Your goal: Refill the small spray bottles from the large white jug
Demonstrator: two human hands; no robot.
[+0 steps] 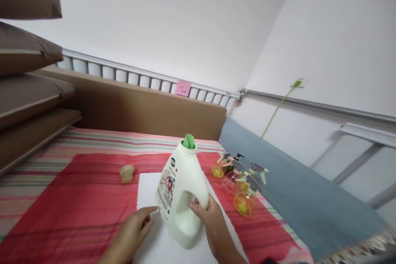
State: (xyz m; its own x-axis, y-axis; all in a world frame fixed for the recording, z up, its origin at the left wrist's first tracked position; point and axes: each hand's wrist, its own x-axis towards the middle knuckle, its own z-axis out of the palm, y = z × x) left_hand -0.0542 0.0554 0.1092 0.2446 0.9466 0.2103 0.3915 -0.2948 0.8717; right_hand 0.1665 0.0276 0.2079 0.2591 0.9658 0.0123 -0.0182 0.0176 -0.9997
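Observation:
A white detergent jug with a picture label and a green pour spout tilts over a white cloth. No cap covers its mouth. My right hand wraps around the jug's handle, thumb through the opening. Close to the jug's lower left side is my left hand, its index finger stretched toward the label and the other fingers curled. The fingertip is near the jug, but I cannot tell if it touches. A translucent yellowish cap lies to the left on the red cloth.
Several coloured spray bottles stand in a group to the right. Under the white cloth spreads a red cloth. Stacked brown cushioned boards rise at the left. A blue padded panel borders the right, and a brown padded board the back.

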